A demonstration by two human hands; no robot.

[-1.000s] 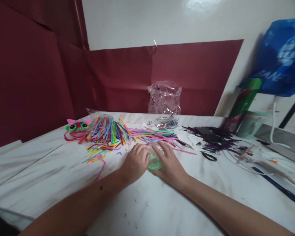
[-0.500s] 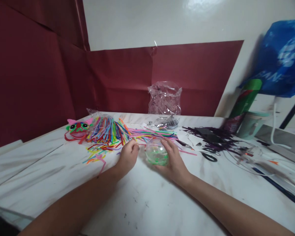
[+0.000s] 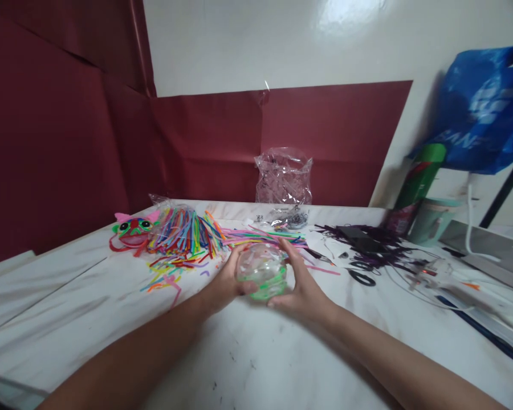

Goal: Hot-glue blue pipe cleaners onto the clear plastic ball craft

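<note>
Both hands grip one clear ball (image 3: 263, 267): the left hand (image 3: 226, 279) wraps its left side with the thumb across the lower front, while the right hand (image 3: 305, 287) curves about the right side, fingertips at the upper edge and thumb at the lower. The ball is glossy, rounded and see-through, with bright green streaks low in it; whether it touches the tabletop (image 3: 260, 364) cannot be told.

Just beyond the hands lie thin, straight pink and green stems (image 3: 263, 236), fuzzy-looking. To their left, a dense multicoloured bundle (image 3: 186, 230) spills from crinkled clear film, next to a flat figure (image 3: 134, 230) with pink ears and round black eyes. Short bent offcuts (image 3: 166, 273) scatter in front.

Right of the ball are black looped scissor handles (image 3: 362, 277), then a tangle of dark purple strands (image 3: 336, 232) with a smooth dark slab (image 3: 361, 238) on it. A shiny, wrinkled clear bag (image 3: 284, 176) stands near the back edge, before a creased maroon sheet (image 3: 214, 131).

The smooth, grey-veined tabletop opens widely between the forearms and toward the near left; cables (image 3: 410, 296) and a pale cup (image 3: 431, 222) crowd the right side.
</note>
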